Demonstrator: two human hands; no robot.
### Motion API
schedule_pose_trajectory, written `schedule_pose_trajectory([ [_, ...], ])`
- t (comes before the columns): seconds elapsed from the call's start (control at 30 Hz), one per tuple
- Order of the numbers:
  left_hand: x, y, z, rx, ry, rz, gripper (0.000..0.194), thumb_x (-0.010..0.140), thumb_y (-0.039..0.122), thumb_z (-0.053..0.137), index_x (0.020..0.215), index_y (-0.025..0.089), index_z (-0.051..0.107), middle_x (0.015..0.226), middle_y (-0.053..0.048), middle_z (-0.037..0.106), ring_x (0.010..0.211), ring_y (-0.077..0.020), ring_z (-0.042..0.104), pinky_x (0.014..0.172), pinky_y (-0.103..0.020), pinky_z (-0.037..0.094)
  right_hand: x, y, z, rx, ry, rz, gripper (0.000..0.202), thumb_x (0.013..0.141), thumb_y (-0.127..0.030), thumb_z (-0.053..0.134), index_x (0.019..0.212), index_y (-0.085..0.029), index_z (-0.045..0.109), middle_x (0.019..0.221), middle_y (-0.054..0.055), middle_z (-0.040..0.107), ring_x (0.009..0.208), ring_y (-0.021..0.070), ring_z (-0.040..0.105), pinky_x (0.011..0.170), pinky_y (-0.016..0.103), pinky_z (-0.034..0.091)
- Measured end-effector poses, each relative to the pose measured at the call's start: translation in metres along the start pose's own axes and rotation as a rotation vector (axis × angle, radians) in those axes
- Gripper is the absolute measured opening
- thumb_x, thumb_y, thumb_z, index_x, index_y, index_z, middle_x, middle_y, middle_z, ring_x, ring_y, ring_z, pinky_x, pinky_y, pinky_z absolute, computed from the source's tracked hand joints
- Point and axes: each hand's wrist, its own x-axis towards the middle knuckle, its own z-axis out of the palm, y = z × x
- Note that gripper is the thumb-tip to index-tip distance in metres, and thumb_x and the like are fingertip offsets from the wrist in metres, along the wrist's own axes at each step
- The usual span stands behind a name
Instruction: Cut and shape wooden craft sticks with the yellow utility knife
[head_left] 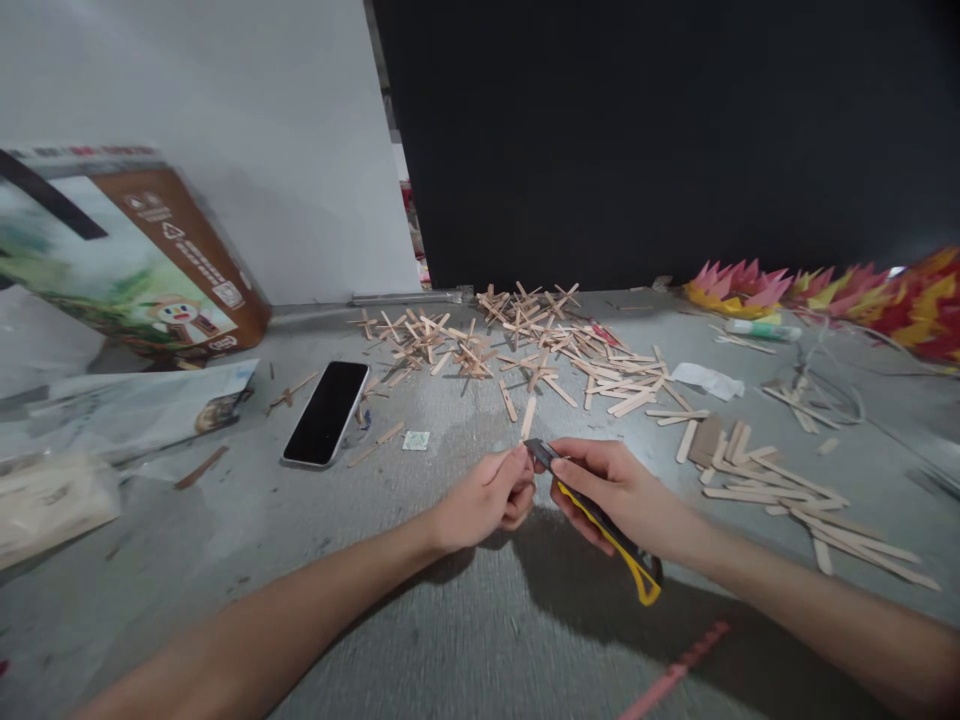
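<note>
A yellow and black utility knife [609, 530] is in my right hand [619, 490], its handle slanting down toward the lower right. My left hand [487, 500] is closed around the lower end of a light wooden stick [529, 416], which points away from me. The knife's front end meets the stick beside my left fingertips. Both hands are close together over the grey table, with the stick's lower end hidden by the fingers. Beyond them lies a pile of crossed wooden sticks [525, 325].
A phone [326, 413] and a small square packet [416, 440] lie to the left, near a printed bag [172, 270]. Loose sticks [772, 480], a glue tube [761, 329] and pink and yellow paper shapes [739, 287] are on the right. A dark panel [637, 140] stands behind.
</note>
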Motion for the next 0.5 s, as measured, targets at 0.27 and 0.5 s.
schedule_pose_trajectory([
  [0.27, -0.001, 0.0, 0.0, 0.042, -0.017, -0.013, 0.05, 0.105, 0.058, 0.034, 0.067, 0.024, 0.029, 0.048, 0.011, 0.023, 0.04, -0.0071, 0.023, 0.042, -0.022, 0.021, 0.005, 0.008, -0.004, 0.061, 0.073, -0.05, 0.037, 0.098, -0.057, 0.056, 0.096, -0.02, 0.057, 0.067, -0.005, 0.056, 0.037, 0.0068, 0.048, 0.033, 0.018, 0.036],
  [0.5, -0.002, -0.001, 0.001, 0.128, -0.016, -0.023, 0.05, 0.105, 0.06, 0.032, 0.07, 0.024, 0.035, 0.052, 0.009, 0.031, 0.045, -0.0088, 0.029, 0.045, -0.024, 0.027, -0.001, 0.001, -0.01, -0.433, 0.319, -0.318, 0.023, 0.101, -0.043, 0.058, 0.103, -0.021, 0.065, 0.066, -0.004, 0.052, 0.055, 0.0118, 0.048, 0.052, 0.024, 0.039],
])
